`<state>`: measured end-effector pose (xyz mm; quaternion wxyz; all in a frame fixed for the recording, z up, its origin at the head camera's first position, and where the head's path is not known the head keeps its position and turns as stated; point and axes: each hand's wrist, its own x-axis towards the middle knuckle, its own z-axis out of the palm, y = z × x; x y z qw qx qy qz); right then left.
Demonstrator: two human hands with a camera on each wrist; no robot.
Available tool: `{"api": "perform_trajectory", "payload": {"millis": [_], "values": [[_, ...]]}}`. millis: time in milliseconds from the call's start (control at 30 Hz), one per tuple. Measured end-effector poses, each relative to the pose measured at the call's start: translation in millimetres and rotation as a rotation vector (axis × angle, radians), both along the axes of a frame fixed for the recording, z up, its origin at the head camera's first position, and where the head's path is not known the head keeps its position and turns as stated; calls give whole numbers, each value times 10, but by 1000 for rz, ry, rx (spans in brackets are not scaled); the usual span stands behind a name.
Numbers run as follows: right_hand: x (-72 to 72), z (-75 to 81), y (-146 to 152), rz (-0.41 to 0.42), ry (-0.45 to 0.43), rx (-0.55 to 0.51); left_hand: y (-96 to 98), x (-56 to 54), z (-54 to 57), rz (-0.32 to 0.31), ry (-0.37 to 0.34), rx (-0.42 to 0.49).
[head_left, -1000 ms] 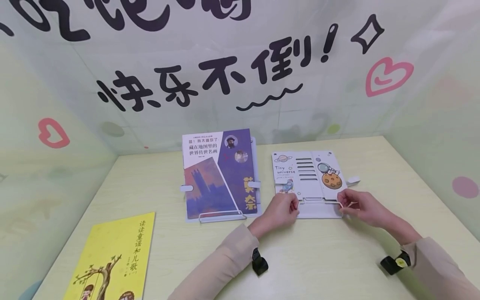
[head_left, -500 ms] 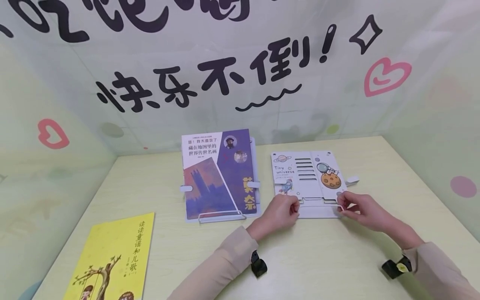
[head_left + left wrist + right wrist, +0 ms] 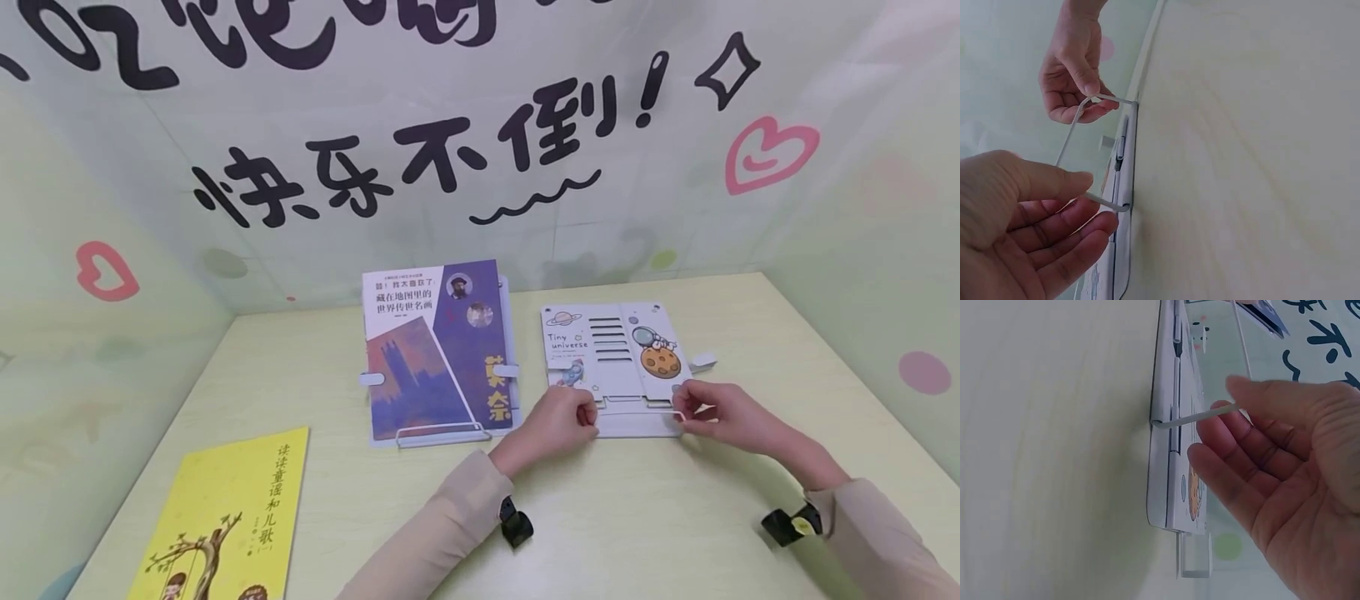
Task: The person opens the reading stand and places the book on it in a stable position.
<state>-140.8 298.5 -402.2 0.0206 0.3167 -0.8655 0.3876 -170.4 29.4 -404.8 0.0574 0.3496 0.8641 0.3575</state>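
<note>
A white folding book stand (image 3: 617, 380) with space drawings and "Tiny universe" lies low on the table at the right in the head view. My left hand (image 3: 558, 423) pinches the left corner of its wire page-holder bar (image 3: 1074, 131) between thumb and fingers. At the bar's other corner, my right hand (image 3: 723, 418) pinches the wire the same way. Both wrist views show the bar (image 3: 1200, 416) sticking out from the stand's front lip, its ends seated in the lip. The left wrist view shows the two hands (image 3: 1069, 69) facing each other across the bar.
Left of the hands, a second stand (image 3: 507, 333) holds a purple and white book (image 3: 420, 375) behind its wire bar and side clips. A yellow book (image 3: 225, 500) lies at the front left. A printed backdrop (image 3: 337, 242) rises behind the table (image 3: 637, 533).
The wire bar has tipped slightly toward the table's front, with both hands keeping their pinch on it. The books and the other stand stay in place.
</note>
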Motion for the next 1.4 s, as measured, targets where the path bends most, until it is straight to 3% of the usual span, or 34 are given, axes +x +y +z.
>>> {"api": "perform_trajectory", "payload": {"millis": [100,167,233,400,533,1033,1267,1400], "values": [[-43,35,-8,-55,-55,-25,-16,-67,44,-30,-102,45],[-90,56,-13,-121,-86,-36,-10,-126,70,-2,-158,104],[-149,75,-19,-200,-117,-36,8,-190,89,81,-165,155],[-318,108,-18,-352,-162,-13,74,-345,74,394,-98,228],[-454,137,-13,-417,-179,23,117,-442,59,535,-106,246],[-810,118,-29,-599,-294,45,216,-712,-7,814,-236,287],[-904,52,-3,-675,-363,50,243,-750,13,848,-345,278],[-962,21,9,-678,-382,72,248,-763,21,879,-372,249]]}}
